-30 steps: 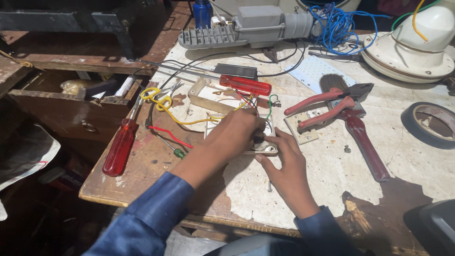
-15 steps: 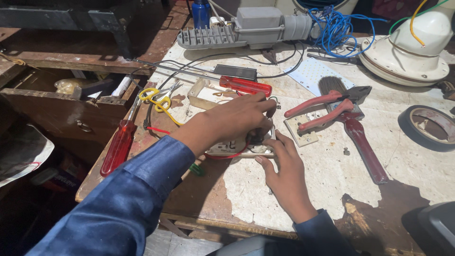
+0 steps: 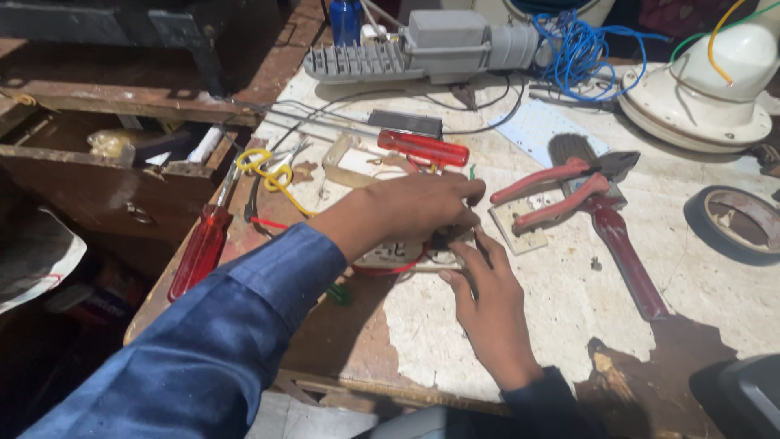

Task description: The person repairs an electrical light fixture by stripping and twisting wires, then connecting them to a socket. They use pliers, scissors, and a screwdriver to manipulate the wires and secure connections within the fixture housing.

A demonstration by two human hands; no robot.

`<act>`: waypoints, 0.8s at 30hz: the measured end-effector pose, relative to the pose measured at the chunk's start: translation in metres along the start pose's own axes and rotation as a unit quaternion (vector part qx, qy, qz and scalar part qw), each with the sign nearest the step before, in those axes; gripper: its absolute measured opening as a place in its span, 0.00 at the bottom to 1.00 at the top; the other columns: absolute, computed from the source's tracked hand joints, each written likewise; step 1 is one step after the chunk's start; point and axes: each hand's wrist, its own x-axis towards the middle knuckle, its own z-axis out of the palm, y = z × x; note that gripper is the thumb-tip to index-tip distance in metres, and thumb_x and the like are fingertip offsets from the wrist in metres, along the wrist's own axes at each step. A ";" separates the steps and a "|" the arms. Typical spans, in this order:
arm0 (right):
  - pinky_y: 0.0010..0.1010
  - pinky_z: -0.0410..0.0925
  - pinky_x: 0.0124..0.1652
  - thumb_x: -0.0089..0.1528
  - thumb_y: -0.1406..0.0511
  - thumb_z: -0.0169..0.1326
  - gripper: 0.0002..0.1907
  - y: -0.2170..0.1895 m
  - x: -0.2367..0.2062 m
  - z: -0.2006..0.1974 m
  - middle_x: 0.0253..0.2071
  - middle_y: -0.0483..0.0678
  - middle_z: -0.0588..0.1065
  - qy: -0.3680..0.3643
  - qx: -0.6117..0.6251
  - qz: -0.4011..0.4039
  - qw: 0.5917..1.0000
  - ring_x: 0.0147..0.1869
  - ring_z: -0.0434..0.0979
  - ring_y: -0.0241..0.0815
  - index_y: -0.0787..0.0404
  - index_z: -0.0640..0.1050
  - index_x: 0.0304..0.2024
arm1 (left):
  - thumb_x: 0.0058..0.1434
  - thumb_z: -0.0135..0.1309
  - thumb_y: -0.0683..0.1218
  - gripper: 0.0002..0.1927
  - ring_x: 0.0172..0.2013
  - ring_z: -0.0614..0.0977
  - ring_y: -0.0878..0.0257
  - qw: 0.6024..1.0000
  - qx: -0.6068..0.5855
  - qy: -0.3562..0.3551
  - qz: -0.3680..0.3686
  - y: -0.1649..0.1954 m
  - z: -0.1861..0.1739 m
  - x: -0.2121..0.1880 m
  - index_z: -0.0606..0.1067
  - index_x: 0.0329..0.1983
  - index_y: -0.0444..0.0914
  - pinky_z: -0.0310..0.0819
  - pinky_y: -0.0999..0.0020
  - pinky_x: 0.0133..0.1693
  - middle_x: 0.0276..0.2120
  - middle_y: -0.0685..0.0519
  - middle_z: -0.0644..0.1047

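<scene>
Socket plate (image 3: 406, 256): lies on the worn workbench (image 3: 569, 309), between both hands.
Left hand (image 3: 422, 203): covers it from above, fingers closed on it.
Right hand (image 3: 487, 309): presses its near edge.
Red pliers (image 3: 561, 191): just beside.

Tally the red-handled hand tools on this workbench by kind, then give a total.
Screwdrivers with red handles: 2, one at the bench's left edge, one above the left hand
Pliers with red grips: 1
Dark red long-handled tool under the pliers: 1
Total: 4
</scene>
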 end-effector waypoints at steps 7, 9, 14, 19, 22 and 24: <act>0.44 0.72 0.51 0.62 0.65 0.58 0.17 -0.010 -0.002 -0.001 0.62 0.63 0.71 0.013 -0.018 0.013 1.000 0.58 0.76 0.63 0.60 0.78 0.54 | 0.54 0.57 0.39 0.13 0.56 0.74 0.50 1.000 -0.007 0.008 -0.009 0.009 -0.001 -0.007 0.76 0.44 0.39 0.72 0.55 0.51 0.52 0.48 0.69; 0.44 0.72 0.51 0.62 0.65 0.59 0.17 -0.011 -0.003 -0.002 0.61 0.63 0.72 0.022 -0.015 0.012 1.000 0.58 0.77 0.62 0.60 0.79 0.53 | 0.50 0.57 0.37 0.16 0.57 0.73 0.49 1.000 -0.026 0.002 -0.013 0.011 -0.004 -0.006 0.76 0.44 0.39 0.71 0.55 0.51 0.52 0.48 0.69; 0.42 0.72 0.52 0.60 0.65 0.61 0.18 -0.010 -0.003 -0.002 0.58 0.62 0.74 0.039 -0.003 0.007 0.999 0.59 0.77 0.60 0.59 0.81 0.53 | 0.50 0.58 0.35 0.17 0.59 0.73 0.50 0.996 -0.070 -0.024 -0.051 0.015 -0.007 -0.011 0.75 0.44 0.38 0.71 0.58 0.54 0.53 0.48 0.68; 0.41 0.72 0.52 0.58 0.64 0.62 0.18 -0.008 -0.003 0.000 0.58 0.60 0.75 0.038 0.008 0.027 0.999 0.58 0.78 0.58 0.58 0.81 0.51 | 0.46 0.59 0.34 0.21 0.60 0.70 0.47 0.998 -0.062 -0.001 -0.025 0.013 -0.003 -0.008 0.75 0.45 0.37 0.69 0.56 0.55 0.54 0.45 0.67; 0.41 0.72 0.51 0.60 0.65 0.60 0.17 -0.007 -0.005 0.002 0.59 0.60 0.74 0.033 0.004 0.032 0.999 0.58 0.78 0.59 0.57 0.82 0.51 | 0.50 0.59 0.34 0.18 0.60 0.71 0.47 0.997 -0.069 -0.006 -0.038 0.011 -0.001 -0.007 0.75 0.45 0.37 0.69 0.55 0.54 0.55 0.45 0.66; 0.42 0.72 0.51 0.60 0.65 0.60 0.17 -0.006 -0.005 0.003 0.60 0.60 0.73 0.032 -0.004 0.030 0.999 0.58 0.78 0.59 0.57 0.82 0.52 | 0.56 0.59 0.35 0.11 0.60 0.72 0.48 0.995 -0.075 -0.027 -0.056 0.010 0.000 -0.008 0.75 0.42 0.37 0.70 0.55 0.54 0.54 0.46 0.67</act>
